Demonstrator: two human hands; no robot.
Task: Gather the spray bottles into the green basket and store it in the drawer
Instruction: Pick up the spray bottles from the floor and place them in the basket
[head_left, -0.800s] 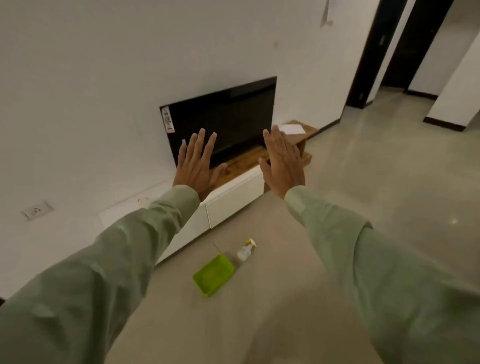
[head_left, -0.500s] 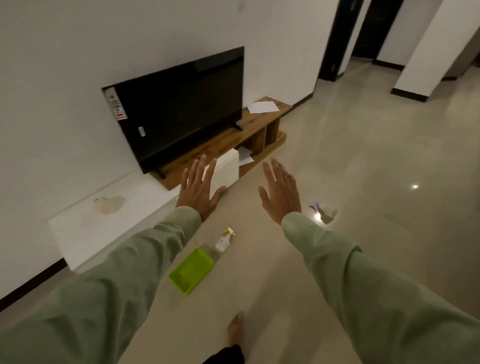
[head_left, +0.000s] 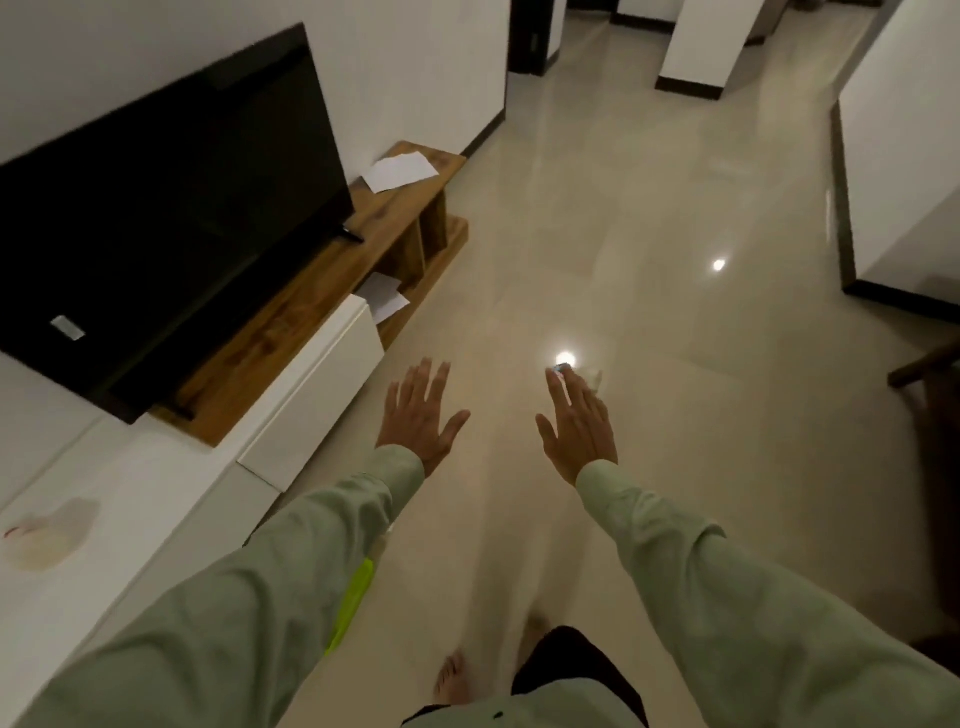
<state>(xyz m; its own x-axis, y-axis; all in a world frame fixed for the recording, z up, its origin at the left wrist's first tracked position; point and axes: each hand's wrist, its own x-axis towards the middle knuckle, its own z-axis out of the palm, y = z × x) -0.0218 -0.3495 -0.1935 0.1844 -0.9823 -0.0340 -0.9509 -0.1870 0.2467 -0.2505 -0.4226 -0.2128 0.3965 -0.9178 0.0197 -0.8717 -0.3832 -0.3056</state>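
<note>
Both my hands are stretched out over the floor, palms down, fingers spread, holding nothing. My left hand hovers near the white drawer front of the low cabinet. My right hand is just in front of a clear spray bottle lying on the floor, mostly hidden behind its fingertips beside a bright light reflection. Only a strip of the green basket shows, on the floor under my left sleeve. The spray bottle with the yellow top is hidden behind that sleeve.
A black TV stands on a wooden TV stand with papers on it, along the left wall. The white low cabinet carries a crumpled bag. My bare feet show at the bottom. Dark furniture is at the right.
The view has swung right and down as I step forward. The basket and yellow-topped bottle slid behind my left sleeve. My right hand now overlaps the clear bottle on the floor.
</note>
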